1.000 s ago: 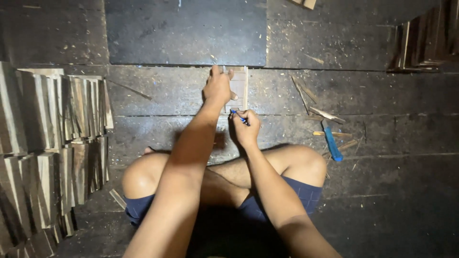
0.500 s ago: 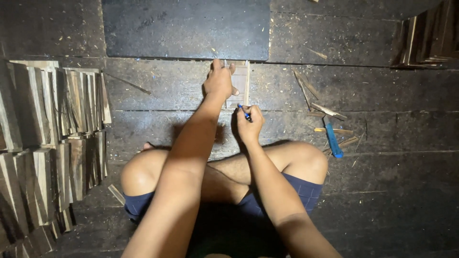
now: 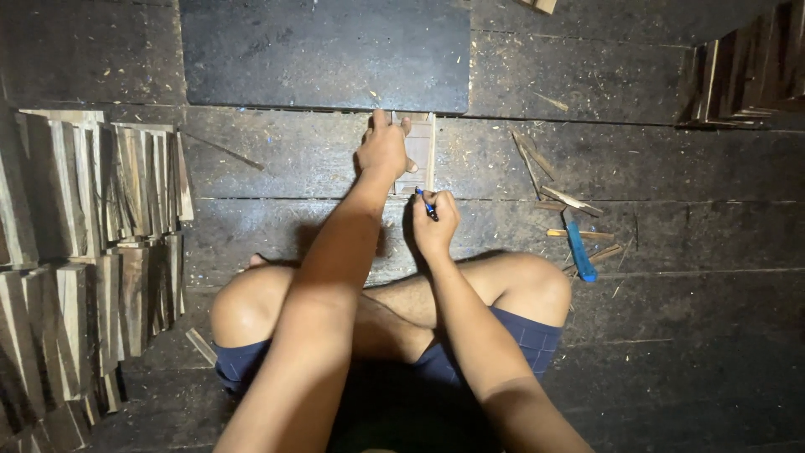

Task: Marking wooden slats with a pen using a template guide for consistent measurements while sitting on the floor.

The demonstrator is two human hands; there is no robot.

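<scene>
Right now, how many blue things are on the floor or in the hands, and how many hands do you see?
Blue pen, held in the right hand: 1
Blue-handled tool on the floor: 1
Hands, counting the left hand on the small wooden piece: 2
Total: 4

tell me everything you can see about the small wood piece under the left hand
The wood piece is a small, pale, flat rectangle lying on the dark plank floor, its far end against the edge of a dark board. A thin light strip runs along its right edge. The left hand presses on its left part, hiding that side. The right hand holds a blue pen at its near end. Faint cross lines show on its face.
</scene>
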